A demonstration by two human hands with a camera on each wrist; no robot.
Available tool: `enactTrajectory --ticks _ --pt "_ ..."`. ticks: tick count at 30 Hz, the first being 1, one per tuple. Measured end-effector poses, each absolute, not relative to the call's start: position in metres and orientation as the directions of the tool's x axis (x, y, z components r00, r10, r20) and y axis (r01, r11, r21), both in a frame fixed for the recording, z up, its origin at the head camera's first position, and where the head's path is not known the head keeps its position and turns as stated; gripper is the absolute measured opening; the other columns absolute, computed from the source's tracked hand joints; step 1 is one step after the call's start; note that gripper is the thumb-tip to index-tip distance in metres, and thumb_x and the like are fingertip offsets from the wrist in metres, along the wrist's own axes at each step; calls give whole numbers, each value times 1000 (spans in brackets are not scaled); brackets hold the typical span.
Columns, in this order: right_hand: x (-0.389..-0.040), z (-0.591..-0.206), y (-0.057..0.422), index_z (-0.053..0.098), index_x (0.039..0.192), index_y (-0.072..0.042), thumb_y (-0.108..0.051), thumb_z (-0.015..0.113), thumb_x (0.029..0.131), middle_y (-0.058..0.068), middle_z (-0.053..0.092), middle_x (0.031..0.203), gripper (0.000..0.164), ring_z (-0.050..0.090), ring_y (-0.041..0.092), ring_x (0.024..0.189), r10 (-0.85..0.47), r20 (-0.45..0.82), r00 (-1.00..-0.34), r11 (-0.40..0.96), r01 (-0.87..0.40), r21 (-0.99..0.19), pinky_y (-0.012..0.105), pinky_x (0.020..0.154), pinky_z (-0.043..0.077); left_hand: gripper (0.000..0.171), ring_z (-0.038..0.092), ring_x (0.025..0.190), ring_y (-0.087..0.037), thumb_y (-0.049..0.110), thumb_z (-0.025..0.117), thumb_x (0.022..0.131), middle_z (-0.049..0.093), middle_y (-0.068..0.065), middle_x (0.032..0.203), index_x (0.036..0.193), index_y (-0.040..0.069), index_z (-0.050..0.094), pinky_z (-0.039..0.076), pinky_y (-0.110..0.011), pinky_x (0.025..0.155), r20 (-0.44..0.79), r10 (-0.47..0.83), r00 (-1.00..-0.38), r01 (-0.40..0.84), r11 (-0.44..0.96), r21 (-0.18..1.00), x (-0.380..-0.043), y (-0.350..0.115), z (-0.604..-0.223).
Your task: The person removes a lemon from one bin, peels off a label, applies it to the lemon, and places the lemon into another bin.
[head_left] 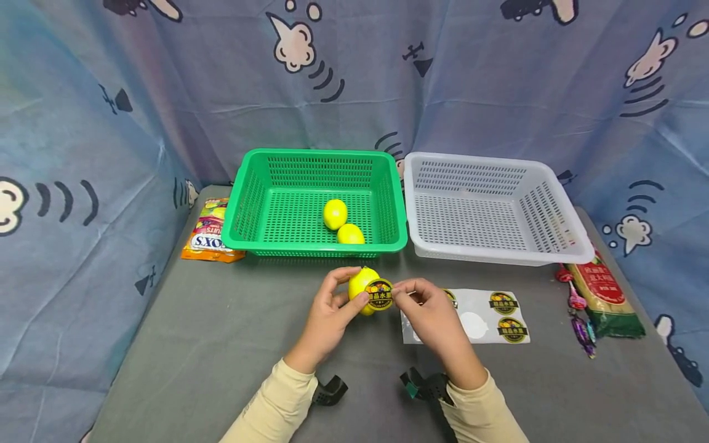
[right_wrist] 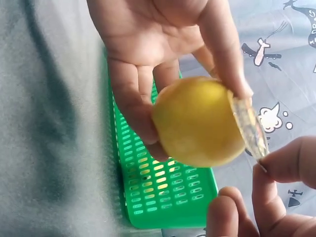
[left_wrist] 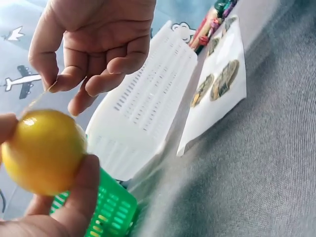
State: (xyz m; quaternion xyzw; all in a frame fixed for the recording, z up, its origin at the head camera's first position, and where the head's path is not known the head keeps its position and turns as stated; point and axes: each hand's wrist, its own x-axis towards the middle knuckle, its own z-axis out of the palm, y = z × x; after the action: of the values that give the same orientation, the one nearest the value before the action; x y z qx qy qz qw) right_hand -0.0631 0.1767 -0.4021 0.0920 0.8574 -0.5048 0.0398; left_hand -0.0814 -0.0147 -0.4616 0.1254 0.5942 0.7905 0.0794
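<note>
My left hand [head_left: 330,314] grips a yellow lemon [head_left: 360,282] between thumb and fingers, in front of the green basket. A round black-and-gold sticker [head_left: 380,295] lies against the lemon's right side, with my left thumb at its near edge. In the right wrist view the sticker [right_wrist: 249,131] stands out from the lemon [right_wrist: 197,123] at its far edge. There, the thumb and forefinger of my right hand [head_left: 429,311] pinch it. Beneath the right hand lies a white sticker sheet [head_left: 484,300], partly covered by that hand, with several stickers and a bare round spot.
Two lemons [head_left: 335,214] lie in the green basket [head_left: 316,246]. Right of it stands a white basket [head_left: 498,253]. An orange candy bag [head_left: 210,234] sits at the left; a pasta bag [head_left: 606,295], lollipops [head_left: 577,300] and wrapped candies [head_left: 583,332] lie at the right.
</note>
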Motion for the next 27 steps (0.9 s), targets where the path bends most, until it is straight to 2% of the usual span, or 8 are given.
enactTrajectory --ticks 3,7,16,19,22,25,27 --pt "-63 -401 177 76 99 -5 -15 68 101 7 73 120 13 66 22 97 92 -140 -986 465 167 -869 35 78 52 50 65 119 -32 -1 66 102 47 -17 144 148 1 45 57 -32 93 92 272 -958 -10 -355 935 -80 -15 -460" --pt "-64 -399 175 76 99 -5 -15 69 102 7 73 117 12 65 21 96 68 -126 -990 449 143 -882 35 79 52 47 67 113 -25 -1 65 102 49 -14 143 144 8 46 57 -32 91 75 279 -957 -57 -435 899 -78 -15 -458" --pt "-60 -391 178 73 96 -7 -20 70 103 5 65 110 15 59 23 93 -18 -172 -985 405 150 -902 35 80 49 44 66 110 -23 5 70 102 47 -11 141 138 16 47 56 -31 94 152 327 -932 -52 -538 841 -72 -19 -457" --pt "-60 -392 181 67 89 -5 -20 71 103 6 61 105 21 56 24 91 -74 -152 -986 339 118 -934 33 77 47 43 66 110 -21 8 70 103 48 -10 142 138 18 47 56 -31 91 140 345 -928 -86 -563 822 -70 -21 -454" --pt "-61 -398 184 53 81 -4 -14 67 105 7 54 96 29 51 23 84 -195 -125 -973 184 89 -979 32 72 42 40 66 109 -20 11 66 106 54 -8 140 139 20 46 56 -32 88 119 392 -912 -160 -609 777 -67 -23 -450" --pt "-63 -405 188 46 82 -6 -11 62 106 6 49 92 29 47 22 82 -307 -162 -938 49 154 -987 33 72 39 38 66 109 -21 14 62 109 59 -8 138 141 20 43 57 -35 89 104 439 -892 -230 -641 732 -63 -24 -447" --pt "-65 -406 189 49 88 -7 -12 62 105 5 50 92 23 48 22 80 -300 -200 -933 56 192 -980 33 70 39 38 66 110 -22 14 60 110 60 -8 136 142 20 42 57 -36 91 78 439 -895 -257 -652 713 -60 -25 -446"
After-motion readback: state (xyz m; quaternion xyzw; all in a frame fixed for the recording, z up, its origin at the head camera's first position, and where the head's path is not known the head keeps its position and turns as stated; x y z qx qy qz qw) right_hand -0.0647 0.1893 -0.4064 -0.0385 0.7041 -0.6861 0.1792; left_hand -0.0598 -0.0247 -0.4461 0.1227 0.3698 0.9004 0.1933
